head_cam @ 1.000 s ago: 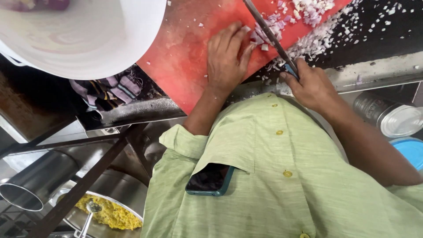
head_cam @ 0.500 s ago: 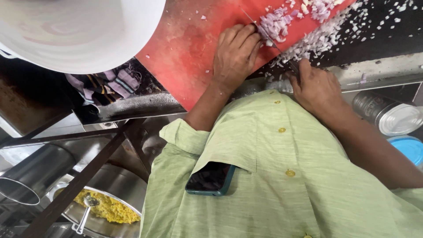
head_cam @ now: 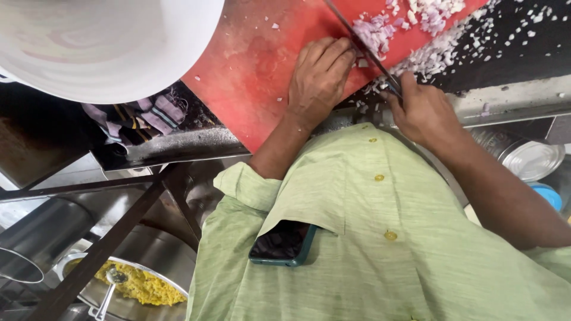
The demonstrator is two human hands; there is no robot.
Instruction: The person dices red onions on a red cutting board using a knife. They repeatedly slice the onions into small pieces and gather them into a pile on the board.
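My left hand (head_cam: 318, 77) lies flat on the red cutting board (head_cam: 256, 65), fingers bent and fingertips beside the chopped onion (head_cam: 375, 32). My right hand (head_cam: 422, 110) grips the dark handle of a knife (head_cam: 363, 44), whose blade slants up to the left across the onion pile. More chopped onion (head_cam: 437, 12) lies further up the board, and bits are scattered over the dark counter (head_cam: 517, 47) to the right.
A large white bowl (head_cam: 107, 41) fills the top left. A striped cloth (head_cam: 140, 119) lies below it. A steel pan with yellow food and a spoon (head_cam: 134, 285) sits on a lower shelf. Steel tins (head_cam: 523, 157) stand at right. A phone (head_cam: 282, 244) sits in my shirt pocket.
The knife blade has come back into view, raised and slanting across the onion. My left hand stays on the board with barely any shift.
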